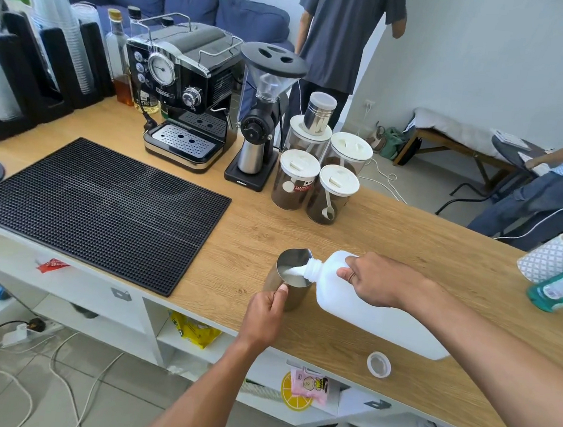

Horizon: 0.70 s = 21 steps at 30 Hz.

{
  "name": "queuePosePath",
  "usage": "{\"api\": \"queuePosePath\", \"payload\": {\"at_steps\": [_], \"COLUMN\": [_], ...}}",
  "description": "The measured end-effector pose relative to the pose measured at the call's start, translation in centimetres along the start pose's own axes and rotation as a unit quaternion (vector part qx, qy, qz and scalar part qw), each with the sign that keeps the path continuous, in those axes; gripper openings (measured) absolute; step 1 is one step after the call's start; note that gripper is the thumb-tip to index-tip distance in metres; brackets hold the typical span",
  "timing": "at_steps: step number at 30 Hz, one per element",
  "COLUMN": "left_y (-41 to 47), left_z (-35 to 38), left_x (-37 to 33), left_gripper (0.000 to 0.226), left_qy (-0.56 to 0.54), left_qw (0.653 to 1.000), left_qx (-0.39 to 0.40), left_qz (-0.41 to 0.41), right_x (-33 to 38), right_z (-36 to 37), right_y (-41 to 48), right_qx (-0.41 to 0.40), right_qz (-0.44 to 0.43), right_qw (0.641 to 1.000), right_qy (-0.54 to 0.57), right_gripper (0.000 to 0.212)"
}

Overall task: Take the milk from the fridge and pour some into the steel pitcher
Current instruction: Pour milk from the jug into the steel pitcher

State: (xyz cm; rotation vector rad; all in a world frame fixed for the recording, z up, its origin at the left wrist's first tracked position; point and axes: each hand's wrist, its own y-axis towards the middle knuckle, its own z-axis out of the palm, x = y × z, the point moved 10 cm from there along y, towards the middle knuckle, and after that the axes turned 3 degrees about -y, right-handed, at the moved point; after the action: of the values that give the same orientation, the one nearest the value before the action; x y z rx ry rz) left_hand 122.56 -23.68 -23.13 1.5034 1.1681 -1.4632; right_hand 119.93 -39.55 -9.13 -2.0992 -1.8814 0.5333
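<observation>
A white plastic milk jug [360, 310] is tipped to the left above the wooden counter [392, 231], and my right hand [375, 279] grips its handle. White milk streams from its open neck into the steel pitcher [289, 277], which stands upright on the counter. My left hand [265, 311] holds the pitcher at its near side. Milk shows inside the pitcher. The jug's white cap [378, 364] lies loose near the counter's front edge.
A black rubber bar mat [101, 209] covers the counter's left part. Behind stand an espresso machine [181, 93], a coffee grinder [261, 118] and several lidded jars [315, 171]. A teal bottle [561, 288] and a patterned cup sit at the right. Two persons are beyond the counter.
</observation>
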Motion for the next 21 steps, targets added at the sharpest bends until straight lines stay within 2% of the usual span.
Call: {"api": "queuePosePath", "payload": {"at_steps": [21], "left_y": [0.07], "left_z": [0.04], "left_x": [0.26], "left_gripper": [0.056], "left_qy": [-0.011], "left_qw": [1.0], "left_qx": [0.003], "left_qz": [0.001], "right_x": [0.2], "right_z": [-0.18], "right_y": [0.04], "right_qx": [0.016], "right_qz": [0.007], "right_qw": [1.0], "right_qy": [-0.006], "right_gripper": [0.038]}}
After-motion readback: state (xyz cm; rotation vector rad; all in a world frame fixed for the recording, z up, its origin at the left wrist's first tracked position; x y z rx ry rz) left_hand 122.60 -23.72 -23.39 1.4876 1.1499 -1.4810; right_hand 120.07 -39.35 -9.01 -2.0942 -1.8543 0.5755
